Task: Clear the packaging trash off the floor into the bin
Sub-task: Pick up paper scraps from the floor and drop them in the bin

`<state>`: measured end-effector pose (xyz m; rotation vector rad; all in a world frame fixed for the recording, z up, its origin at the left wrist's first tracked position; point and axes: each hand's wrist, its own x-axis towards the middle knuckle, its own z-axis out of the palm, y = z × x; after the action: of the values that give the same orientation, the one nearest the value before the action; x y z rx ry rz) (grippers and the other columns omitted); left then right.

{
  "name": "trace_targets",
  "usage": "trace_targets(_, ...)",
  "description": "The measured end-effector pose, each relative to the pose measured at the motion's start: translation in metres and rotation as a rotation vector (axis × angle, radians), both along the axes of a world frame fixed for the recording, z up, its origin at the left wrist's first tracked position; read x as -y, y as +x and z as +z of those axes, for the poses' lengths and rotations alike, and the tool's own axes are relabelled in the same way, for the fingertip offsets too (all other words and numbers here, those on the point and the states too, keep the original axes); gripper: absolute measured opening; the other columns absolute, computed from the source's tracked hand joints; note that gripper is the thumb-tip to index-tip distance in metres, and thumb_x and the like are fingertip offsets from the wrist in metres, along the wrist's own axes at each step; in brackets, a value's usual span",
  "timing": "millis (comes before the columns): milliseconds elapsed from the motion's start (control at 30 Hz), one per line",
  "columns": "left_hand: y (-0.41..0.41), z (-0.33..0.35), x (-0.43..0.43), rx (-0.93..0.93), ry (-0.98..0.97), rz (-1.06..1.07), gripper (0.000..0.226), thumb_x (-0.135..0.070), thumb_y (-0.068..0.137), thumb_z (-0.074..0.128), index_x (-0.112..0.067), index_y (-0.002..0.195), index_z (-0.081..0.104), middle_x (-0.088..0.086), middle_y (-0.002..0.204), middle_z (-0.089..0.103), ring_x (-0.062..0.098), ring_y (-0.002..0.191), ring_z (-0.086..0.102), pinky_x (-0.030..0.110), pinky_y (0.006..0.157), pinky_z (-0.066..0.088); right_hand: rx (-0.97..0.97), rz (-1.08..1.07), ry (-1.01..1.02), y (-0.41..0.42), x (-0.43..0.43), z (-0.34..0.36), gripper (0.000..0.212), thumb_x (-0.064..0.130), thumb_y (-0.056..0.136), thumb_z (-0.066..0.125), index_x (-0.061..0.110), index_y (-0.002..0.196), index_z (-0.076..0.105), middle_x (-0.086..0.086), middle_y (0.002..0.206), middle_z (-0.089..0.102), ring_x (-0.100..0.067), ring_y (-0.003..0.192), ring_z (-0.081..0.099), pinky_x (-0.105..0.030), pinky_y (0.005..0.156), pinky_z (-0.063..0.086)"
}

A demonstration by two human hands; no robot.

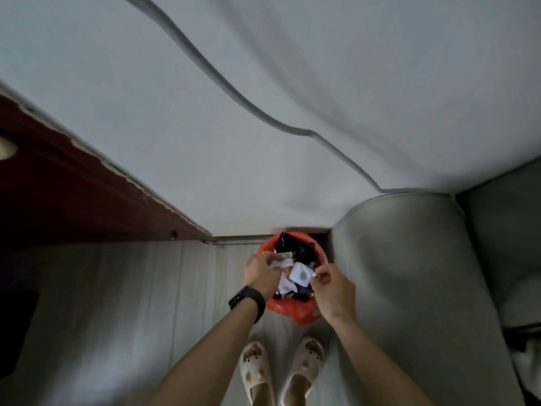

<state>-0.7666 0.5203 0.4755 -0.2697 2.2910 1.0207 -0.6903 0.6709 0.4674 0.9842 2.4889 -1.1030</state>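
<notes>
Round bin [292, 310] lined with red plastic bag, heaped with black and white packaging trash [301, 275], left hand [262, 273] with fingers curled round crumpled white paper [276, 264] above the heap, right hand [333, 288] with thumb and forefinger pinching small white scrap [313, 275] over the bin's right side.

- The pale plank floor [140, 288] spreads out to the left of your left hand [262, 273].
- The bin [281, 307], lined in red, stands on it directly under both hands.
- Your slippers [254, 367] stand on it just behind the hands.
- A grey sofa [409, 288] stands just right of your right hand [333, 291].
</notes>
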Motion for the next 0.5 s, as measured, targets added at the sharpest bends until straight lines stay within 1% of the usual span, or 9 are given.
trace_targets(33, -0.004, -0.007, -0.004, 0.003, 0.0, -0.005, 0.025, -0.012, 0.088, 0.053, -0.025, 0.1, 0.072, -0.004, 0.103, 0.069, 0.008, 0.084, 0.064, 0.001, 0.054, 0.039, -0.004, 0.005, 0.006, -0.007, -0.003, -0.009, 0.007, 0.023, 0.087, 0.066, 0.029, 0.089, 0.064, 0.005, 0.09, 0.07, -0.017, 0.084, 0.065, -0.033, 0.076, 0.054)
trace_targets(67, -0.008, -0.016, -0.007, 0.002, 0.003, -0.009, 0.025, -0.014, 0.088, 0.054, -0.027, 0.101, 0.071, -0.007, 0.103, 0.068, 0.006, 0.085, 0.063, 0.002, 0.054, 0.038, -0.007, 0.009, 0.008, -0.016, -0.007, -0.021, 0.007, 0.022, 0.086, 0.065, 0.027, 0.09, 0.065, 0.004, 0.091, 0.07, -0.018, 0.085, 0.064, -0.032, 0.076, 0.053)
trace_targets(133, -0.015, -0.025, -0.01, 0.03, 0.041, -0.046, 0.023, -0.019, 0.089, 0.057, -0.03, 0.106, 0.068, -0.013, 0.105, 0.065, 0.005, 0.091, 0.061, 0.008, 0.065, 0.041, -0.014, -0.009, 0.005, -0.031, -0.011, -0.037, 0.01, 0.021, 0.086, 0.064, 0.025, 0.095, 0.067, 0.003, 0.095, 0.069, -0.018, 0.089, 0.064, -0.028, 0.075, 0.05)
trace_targets(200, -0.021, -0.033, -0.011, 0.09, 0.078, -0.118, 0.03, -0.02, 0.088, 0.061, -0.032, 0.115, 0.065, -0.017, 0.109, 0.06, 0.004, 0.1, 0.058, 0.015, 0.078, 0.042, -0.011, -0.023, -0.011, -0.041, -0.013, -0.048, 0.013, 0.022, 0.087, 0.065, 0.023, 0.1, 0.069, 0.004, 0.099, 0.07, -0.017, 0.093, 0.064, -0.023, 0.076, 0.046)
trace_targets(233, -0.023, -0.034, -0.011, 0.122, 0.086, -0.15, 0.035, -0.018, 0.087, 0.06, -0.032, 0.118, 0.063, -0.016, 0.112, 0.06, 0.004, 0.103, 0.057, 0.017, 0.083, 0.042, -0.005, -0.021, -0.019, -0.045, -0.014, -0.05, 0.015, 0.021, 0.088, 0.064, 0.023, 0.102, 0.069, 0.003, 0.102, 0.07, -0.017, 0.095, 0.064, -0.022, 0.078, 0.045)
trace_targets(300, -0.029, -0.038, -0.008, 0.167, 0.084, -0.187, 0.042, -0.012, 0.084, 0.058, -0.031, 0.121, 0.062, -0.012, 0.12, 0.062, 0.007, 0.111, 0.058, 0.02, 0.09, 0.045, 0.008, -0.017, -0.041, -0.048, -0.015, -0.054, 0.022, 0.014, 0.09, 0.06, 0.021, 0.108, 0.069, 0.002, 0.108, 0.069, -0.018, 0.1, 0.063, -0.021, 0.081, 0.042)
trace_targets(367, -0.032, -0.039, -0.005, 0.192, 0.054, -0.212, 0.042, -0.012, 0.084, 0.058, -0.026, 0.123, 0.062, -0.006, 0.124, 0.062, 0.012, 0.115, 0.058, 0.026, 0.097, 0.047, 0.022, 0.005, -0.049, -0.05, -0.017, -0.053, 0.027, 0.009, 0.091, 0.055, 0.02, 0.112, 0.066, 0.001, 0.112, 0.068, -0.019, 0.104, 0.062, -0.022, 0.085, 0.043)
trace_targets(433, -0.034, -0.04, -0.001, 0.204, 0.026, -0.219, 0.04, -0.015, 0.084, 0.059, -0.023, 0.123, 0.062, -0.003, 0.124, 0.063, 0.014, 0.114, 0.059, 0.029, 0.099, 0.048, 0.032, 0.024, -0.054, -0.048, -0.018, -0.051, 0.025, 0.011, 0.091, 0.056, 0.02, 0.112, 0.065, 0.001, 0.112, 0.068, -0.019, 0.104, 0.063, -0.03, 0.091, 0.049)
trace_targets(500, -0.034, -0.039, 0.002, 0.219, 0.011, -0.213, 0.038, -0.015, 0.082, 0.057, -0.024, 0.118, 0.064, -0.002, 0.119, 0.066, 0.014, 0.108, 0.062, 0.028, 0.095, 0.05, 0.051, 0.042, -0.055, -0.047, -0.019, -0.046, 0.023, 0.012, 0.092, 0.055, 0.019, 0.112, 0.064, 0.0, 0.112, 0.067, -0.019, 0.105, 0.063, -0.032, 0.092, 0.05)
